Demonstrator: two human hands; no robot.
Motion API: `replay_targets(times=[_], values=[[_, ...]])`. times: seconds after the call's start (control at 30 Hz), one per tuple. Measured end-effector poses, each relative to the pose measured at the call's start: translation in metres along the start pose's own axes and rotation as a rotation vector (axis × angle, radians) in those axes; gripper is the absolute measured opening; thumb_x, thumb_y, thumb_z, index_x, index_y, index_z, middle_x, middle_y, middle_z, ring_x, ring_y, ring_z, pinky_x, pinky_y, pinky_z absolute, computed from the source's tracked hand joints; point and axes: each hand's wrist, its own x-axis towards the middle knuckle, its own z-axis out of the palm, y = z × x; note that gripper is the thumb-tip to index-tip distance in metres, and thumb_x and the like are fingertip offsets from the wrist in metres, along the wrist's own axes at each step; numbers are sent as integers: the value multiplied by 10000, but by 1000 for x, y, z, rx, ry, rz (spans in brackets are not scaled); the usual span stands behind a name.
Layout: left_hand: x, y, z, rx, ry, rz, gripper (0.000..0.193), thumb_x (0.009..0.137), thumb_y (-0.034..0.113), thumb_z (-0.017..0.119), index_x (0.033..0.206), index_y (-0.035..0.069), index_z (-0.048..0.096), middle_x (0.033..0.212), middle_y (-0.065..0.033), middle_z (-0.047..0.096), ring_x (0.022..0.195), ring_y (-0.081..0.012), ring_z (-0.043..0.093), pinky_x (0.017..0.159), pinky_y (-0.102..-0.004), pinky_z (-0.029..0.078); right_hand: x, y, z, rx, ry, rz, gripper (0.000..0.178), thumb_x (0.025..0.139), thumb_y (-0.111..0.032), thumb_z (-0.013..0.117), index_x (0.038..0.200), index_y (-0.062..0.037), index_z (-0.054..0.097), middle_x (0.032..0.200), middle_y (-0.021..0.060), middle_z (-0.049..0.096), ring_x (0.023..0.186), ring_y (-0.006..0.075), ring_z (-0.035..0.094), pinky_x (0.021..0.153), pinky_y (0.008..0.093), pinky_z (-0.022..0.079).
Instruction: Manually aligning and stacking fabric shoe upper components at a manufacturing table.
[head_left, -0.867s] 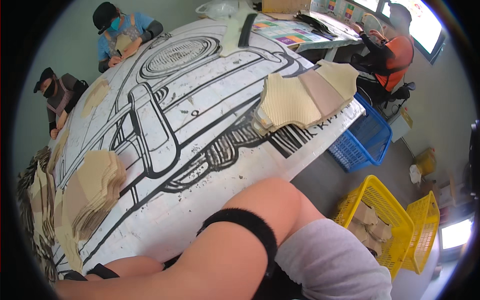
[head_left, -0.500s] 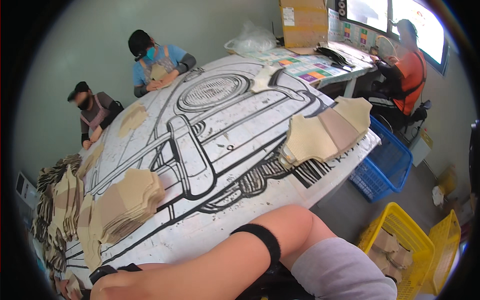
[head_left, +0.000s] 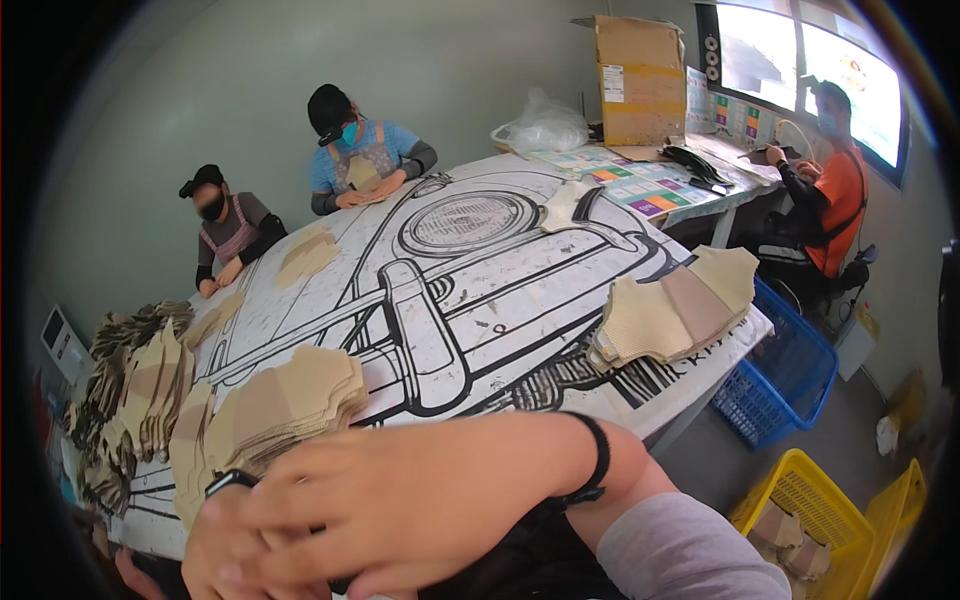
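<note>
Tan cardboard stack (head_left: pixel 275 405) sits beyond right hand (head_left: pixel 400 505), seemingly untouched.

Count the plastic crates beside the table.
3: a blue crate at the table's right edge, and a yellow crate with a second yellow crate on the floor lower right. More may be hidden.

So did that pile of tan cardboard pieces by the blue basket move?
No. The pile still sits on the same corner of the table, over the black printed lines, above the blue basket; only the camera view shifted.
</note>
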Motion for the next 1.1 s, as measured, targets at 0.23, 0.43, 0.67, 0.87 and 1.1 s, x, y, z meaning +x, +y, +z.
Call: replay_targets(times=[0.23, 0.43, 0.67, 0.87, 1.1], values=[[-13, -8, -1, 158, 164, -343, 332, 799, 261, 725, 1020, 20, 666, 950, -107, 661, 803, -178, 627, 602, -225, 500, 0, -9, -53, 268, -665, 704, 654, 878, -267, 538, 1413, -28, 248, 1080, 242, 579, 974, 394, 555, 791, 392, 477], [-11, -3, -6, 208, 127, -290, 308, 822, 292, 694, 1009, 48, 681, 960, -93, 668, 820, -182, 631, 683, -240, 505, -29, -1, -66, 79, -560, 549, 623, 892, -331, 554, 1386, -23, 331, 1124, 237, 565, 1000, 384, 549, 847, 382, 455], [-31, 10, -1, 145, 85, -135, 279, 856, 312, 646, 1003, 79, 685, 1008, -97, 664, 875, -188, 631, 733, -234, 504, -30, 3, -92, 86, -528, 660, 562, 868, -296, 612, 1327, -26, 432, 1156, 183, 576, 1016, 318, 565, 875, 365, 446], [-24, 18, -3, 147, 109, -80, 256, 881, 284, 613, 1001, 68, 678, 1000, -114, 661, 860, -208, 630, 716, -244, 503, -35, 26, -106, -199, -135, 925, 341, 868, -250, 599, 1136, -39, 599, 938, 138, 653, 811, 218, 624, 729, 315, 493], [-45, 15, -3, 131, 237, 42, 240, 902, 248, 592, 991, 38, 666, 965, -143, 658, 798, -226, 630, 689, -277, 505, -127, 147, -91, -609, 139, 1316, 303, 862, -258, 534, 905, 26, 630, 796, 177, 642, 713, 304, 604, 659, 382, 463]])
